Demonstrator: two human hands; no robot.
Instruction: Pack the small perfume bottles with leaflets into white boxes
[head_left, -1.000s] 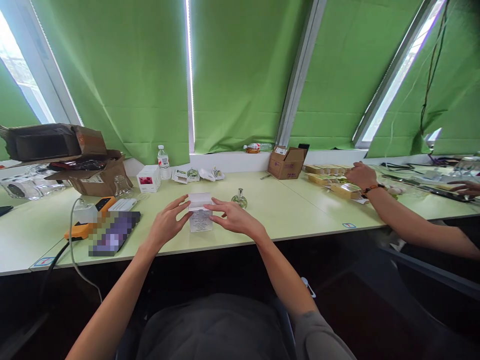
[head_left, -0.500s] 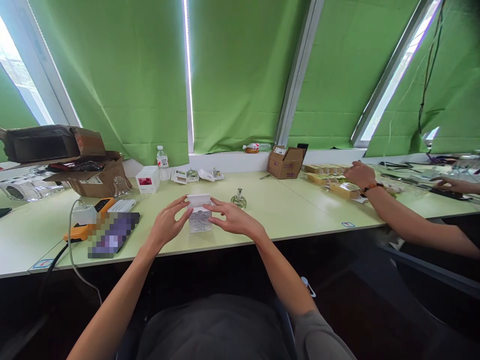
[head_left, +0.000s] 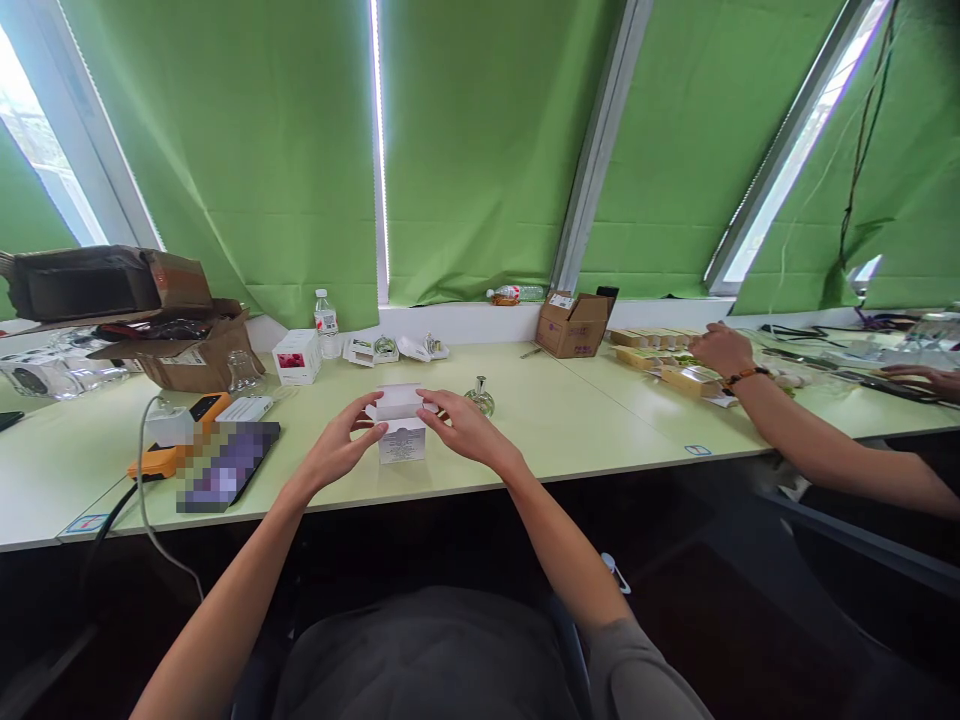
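Observation:
A small white carton (head_left: 402, 440) with printed text stands upright on the pale green table (head_left: 570, 420), its top flaps raised. My left hand (head_left: 339, 442) grips its left side, fingertips at the top flap. My right hand (head_left: 463, 425) holds the right side, fingers curled over the top flap. Just behind my right hand stands a small clear glass bottle (head_left: 480, 396), untouched.
At left lie an orange device (head_left: 169, 450) with a cable, a blurred dark item (head_left: 225, 465), brown cardboard boxes (head_left: 180, 350) and a white box (head_left: 298, 357). A water bottle (head_left: 325, 318) and small packages stand by the window. A co-worker's arm (head_left: 787, 420) reaches over trays at right, near another brown box (head_left: 574, 325).
Both hands have shifted up to the carton's top, and the flaps are folded further over the opening. The co-worker's hands have moved slightly.

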